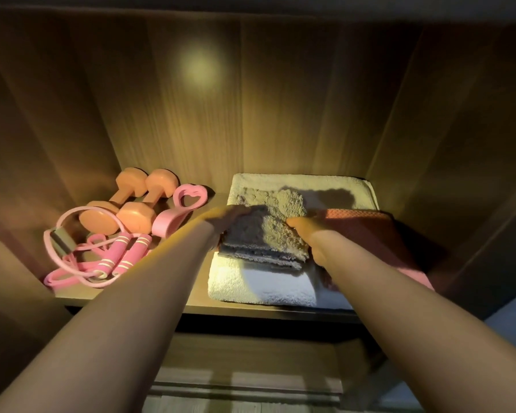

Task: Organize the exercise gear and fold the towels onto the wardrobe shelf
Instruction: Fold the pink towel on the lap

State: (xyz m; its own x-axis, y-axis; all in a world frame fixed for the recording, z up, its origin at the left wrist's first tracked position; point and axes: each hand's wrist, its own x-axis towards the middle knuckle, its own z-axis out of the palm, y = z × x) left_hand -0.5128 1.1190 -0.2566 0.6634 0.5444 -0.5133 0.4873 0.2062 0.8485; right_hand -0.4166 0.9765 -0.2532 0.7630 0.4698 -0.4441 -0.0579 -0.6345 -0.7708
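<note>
Nearest, at 6 o'clock, two bare forearms reach up onto the brown wooden wardrobe shelf [197, 305]. At the shelf's front edge, toward 5 o'clock, lies a thick white terry towel [280, 290], folded flat, carrying the other two towels on its top.

That makes three towels in all. A grey fluffy towel [268, 234], folded in several layers, sits on the white one. At 3 o'clock of it, touching, is a brick-red woven towel [370, 231], also folded.

The right hand [313, 236] holds the grey fluffy towel at its right edge. Its thumb lies on top, and the fingers are tucked out of sight between grey and red cloth. The left hand [228, 215] rests on the towel's left far corner. It lies in shadow, so I cannot tell whether those fingers curl round the edge or only press flat.

The exercise gear lies at 9 o'clock of the towel stack. Closest is a pink skipping rope [131, 254] with two striped handles side by side. It is tangled with a pale pink rubber pull tube [69, 214] bearing a grey foam sleeve.

Farther back are two orange dumbbells [125, 201], parallel and touching. Just beside them, at their 3 o'clock, lies one pink plastic grip with a heart-shaped opening [166, 223]. The wooden back panel rises behind it all.
</note>
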